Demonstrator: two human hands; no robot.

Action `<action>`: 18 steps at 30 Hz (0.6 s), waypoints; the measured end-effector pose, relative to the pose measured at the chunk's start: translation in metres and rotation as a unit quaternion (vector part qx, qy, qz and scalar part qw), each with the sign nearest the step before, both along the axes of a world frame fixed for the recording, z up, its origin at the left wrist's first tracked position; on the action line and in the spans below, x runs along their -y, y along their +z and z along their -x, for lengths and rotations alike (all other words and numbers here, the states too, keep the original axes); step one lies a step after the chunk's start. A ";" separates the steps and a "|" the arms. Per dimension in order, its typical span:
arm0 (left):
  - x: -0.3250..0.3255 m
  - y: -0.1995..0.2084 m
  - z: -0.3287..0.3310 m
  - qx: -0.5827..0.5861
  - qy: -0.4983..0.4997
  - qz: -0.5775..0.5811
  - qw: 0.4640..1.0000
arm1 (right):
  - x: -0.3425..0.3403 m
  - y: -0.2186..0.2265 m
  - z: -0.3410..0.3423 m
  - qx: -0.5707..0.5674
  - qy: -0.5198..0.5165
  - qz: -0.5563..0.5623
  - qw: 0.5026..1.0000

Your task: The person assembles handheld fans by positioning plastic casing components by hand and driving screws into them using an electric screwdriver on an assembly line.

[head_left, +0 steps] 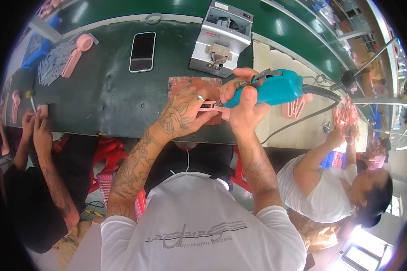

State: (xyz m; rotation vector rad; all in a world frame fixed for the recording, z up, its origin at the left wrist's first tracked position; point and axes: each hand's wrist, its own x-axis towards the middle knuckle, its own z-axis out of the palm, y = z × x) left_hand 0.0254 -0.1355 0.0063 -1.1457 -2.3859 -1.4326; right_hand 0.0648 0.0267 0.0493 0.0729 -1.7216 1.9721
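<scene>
My right hand (248, 108) is wrapped round a teal electric screwdriver (278, 88), which lies tilted with its tip end toward my left hand. A metal lever runs along its body. My left hand (183, 110), with a ring on one finger, pinches a pink plastic handheld housing (209, 106) whose open inside shows dark parts. The housing is held over a worn reddish pad (178, 83) on the bench. The screwdriver's tip is at the housing's right end; my fingers hide the exact contact.
A grey metal machine (219, 40) stands behind the pad. A phone (142, 52) lies left of it. Farther left are a pink handheld fan (79, 52) and a pile of grey strips (54, 63). The screwdriver's cable (303, 116) curves across the right side. Co-workers sit on both sides.
</scene>
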 end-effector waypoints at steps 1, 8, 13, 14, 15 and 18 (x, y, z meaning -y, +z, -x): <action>0.001 -0.002 0.000 0.000 0.000 0.000 1.000 | 0.000 -0.001 0.000 -0.002 -0.001 0.001 1.000; 0.001 0.000 0.005 -0.063 -0.005 0.054 0.997 | 0.000 0.000 0.004 -0.027 0.017 0.035 0.999; 0.002 0.006 0.025 -0.052 -0.024 0.052 0.997 | -0.006 0.028 0.033 -0.042 -0.022 0.010 0.999; 0.001 0.002 0.029 -0.066 0.001 0.082 0.994 | -0.005 0.036 0.043 -0.040 -0.043 -0.008 0.998; 0.001 -0.002 0.030 -0.079 0.027 0.112 0.990 | -0.007 0.034 0.056 -0.042 -0.053 -0.038 0.997; 0.000 -0.020 0.030 -0.141 -0.014 0.079 0.987 | -0.008 0.027 0.083 -0.063 -0.046 -0.056 0.995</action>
